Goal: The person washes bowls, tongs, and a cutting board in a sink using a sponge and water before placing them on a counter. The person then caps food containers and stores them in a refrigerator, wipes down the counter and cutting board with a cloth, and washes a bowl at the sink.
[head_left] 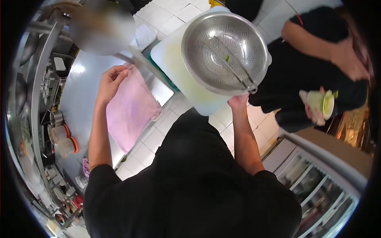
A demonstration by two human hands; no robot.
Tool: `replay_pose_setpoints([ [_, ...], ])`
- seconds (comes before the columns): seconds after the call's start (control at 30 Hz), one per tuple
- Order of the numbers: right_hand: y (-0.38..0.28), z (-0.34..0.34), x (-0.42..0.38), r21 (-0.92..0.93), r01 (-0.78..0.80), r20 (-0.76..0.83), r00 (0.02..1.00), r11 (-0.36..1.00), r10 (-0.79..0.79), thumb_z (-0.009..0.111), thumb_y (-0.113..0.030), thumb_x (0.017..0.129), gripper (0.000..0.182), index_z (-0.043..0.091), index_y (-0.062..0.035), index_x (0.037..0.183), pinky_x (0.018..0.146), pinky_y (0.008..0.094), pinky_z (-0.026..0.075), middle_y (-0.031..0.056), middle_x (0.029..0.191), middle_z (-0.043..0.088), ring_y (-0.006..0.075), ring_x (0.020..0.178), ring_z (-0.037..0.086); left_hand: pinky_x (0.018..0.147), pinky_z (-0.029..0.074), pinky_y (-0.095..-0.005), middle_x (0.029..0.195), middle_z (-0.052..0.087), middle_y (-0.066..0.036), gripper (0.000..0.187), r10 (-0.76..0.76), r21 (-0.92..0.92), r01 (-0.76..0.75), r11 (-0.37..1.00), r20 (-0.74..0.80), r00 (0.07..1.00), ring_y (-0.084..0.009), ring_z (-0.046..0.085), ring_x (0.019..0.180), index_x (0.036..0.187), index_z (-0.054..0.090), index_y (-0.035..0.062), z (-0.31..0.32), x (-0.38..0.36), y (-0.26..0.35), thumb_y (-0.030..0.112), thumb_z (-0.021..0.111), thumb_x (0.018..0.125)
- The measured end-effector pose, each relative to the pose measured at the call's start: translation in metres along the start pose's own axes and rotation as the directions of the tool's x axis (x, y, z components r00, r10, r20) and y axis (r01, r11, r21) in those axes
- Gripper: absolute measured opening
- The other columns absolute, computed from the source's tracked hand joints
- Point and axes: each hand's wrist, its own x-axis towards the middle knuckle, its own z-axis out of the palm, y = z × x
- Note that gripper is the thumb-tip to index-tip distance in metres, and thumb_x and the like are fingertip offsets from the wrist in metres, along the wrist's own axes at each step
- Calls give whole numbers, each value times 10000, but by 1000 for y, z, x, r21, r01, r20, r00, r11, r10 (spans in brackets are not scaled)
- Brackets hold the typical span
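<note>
My right hand [238, 100] is closed at the near edge of a whitish cutting board [200, 101], its fingers partly hidden beneath. On that board sits a perforated steel colander [198, 29]. Metal tongs [235, 75] lie inside the colander beside a small green scrap [227, 58]. To the left, my left hand [112, 83] has its fingers curled and thumb pressed to them, right at the top corner of a pink cloth [133, 109]. Whether the cloth is between those fingers cannot be made out. The cloth spreads over the steel counter's edge.
A steel counter [85, 95] runs along the left, with orange-rimmed containers [65, 144] on it. A round, blurred object [102, 27] stands at upper left. On the right, a person in black holds a cup [327, 105], close to a glass-fronted fridge [317, 182]. The floor is tiled.
</note>
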Motion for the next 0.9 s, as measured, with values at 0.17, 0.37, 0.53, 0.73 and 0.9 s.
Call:
replay_pose_setpoints([
  [0.17,-28,119,145,-26,-9,177,984,1000,13,546,-366,938,575,515,-19,1397,1133,517,377,165,1431,538,350,1315,502,757,502,-261,915,715,-40,257,295,264,-251,931,-141,945,-94,632,839,1048,702,1,-12,95,86,231,706,933],
  [0.37,-40,210,339,-66,64,327,944,996,-39,494,-317,994,536,481,28,1405,1141,508,377,198,1446,511,369,1326,492,834,494,-266,1048,720,-26,303,402,-71,-443,894,-310,861,-89,635,939,1112,699,16,-66,242,207,280,676,965],
  [0.53,-53,277,465,-146,58,315,949,988,-10,484,-323,1003,518,499,20,1391,1130,503,390,194,1425,534,366,1311,507,897,474,-239,1040,706,-30,335,421,339,-295,894,-406,811,-79,608,984,1159,681,-12,-92,342,236,264,677,969],
  [0.73,-77,265,648,-153,-101,503,848,983,165,510,-283,968,493,510,-8,1377,1134,500,391,174,1404,556,356,1297,521,794,510,-362,914,703,-141,284,140,325,88,942,-617,775,-202,644,847,1078,669,-25,-63,403,65,238,595,997],
  [0.9,-76,303,750,-31,-94,277,956,995,98,470,-206,1002,374,531,9,1301,1040,473,481,205,1251,617,337,1149,606,803,511,-442,933,702,-183,321,-498,382,479,791,-52,865,-327,669,891,1066,680,-6,62,347,-137,284,592,961],
])
